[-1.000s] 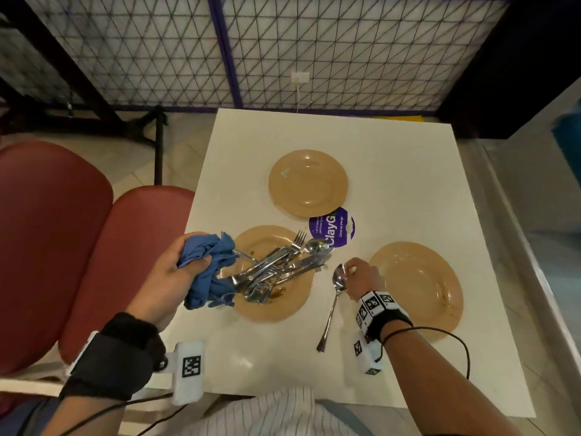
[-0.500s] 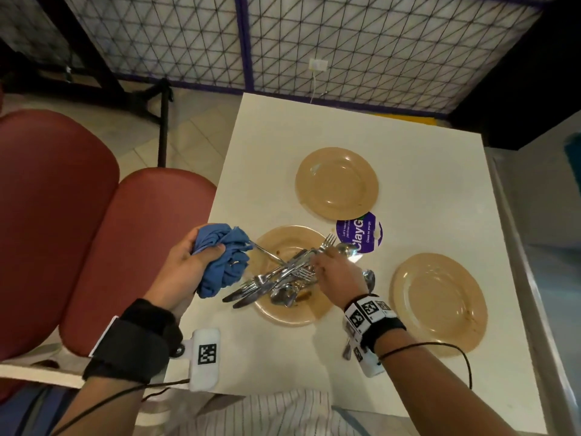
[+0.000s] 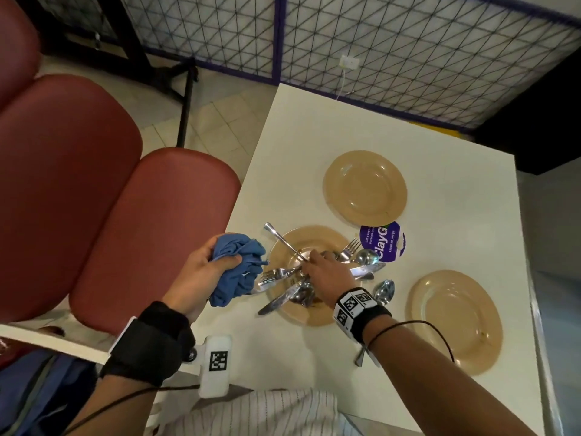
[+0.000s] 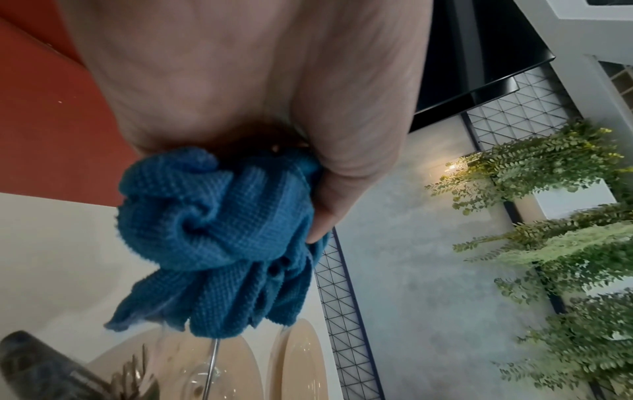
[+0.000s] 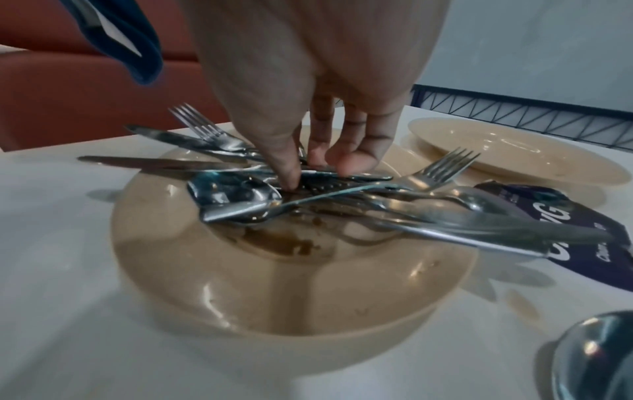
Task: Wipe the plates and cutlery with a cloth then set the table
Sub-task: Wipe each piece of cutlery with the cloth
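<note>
My left hand [image 3: 220, 265] grips a bunched blue cloth [image 3: 242, 269] over the table's left edge; the cloth [image 4: 219, 230] fills the left wrist view. A tan plate [image 3: 314, 314] in front of me carries a pile of forks, knives and spoons [image 3: 292, 294] and brown smears [image 5: 284, 241]. My right hand [image 3: 309, 262] reaches into that pile, thumb and fingers [image 5: 291, 173] pinching a utensil whose handle [image 3: 279, 240] points far-left. One spoon [image 3: 384, 291] lies on the table beside my right wrist. Two bare tan plates sit farther away [image 3: 364, 188] and at the right [image 3: 452, 322].
A round purple label [image 3: 382, 242] lies between the plates. Red padded seats [image 3: 141, 231] stand left of the white table [image 3: 440, 184]. A wire-mesh partition [image 3: 377, 42] runs behind the far edge. Green plants [image 4: 548, 243] appear in the left wrist view.
My right hand let go of the spoon, which stays on the table, and moved left into the cutlery pile. The left hand keeps hold of the cloth.
</note>
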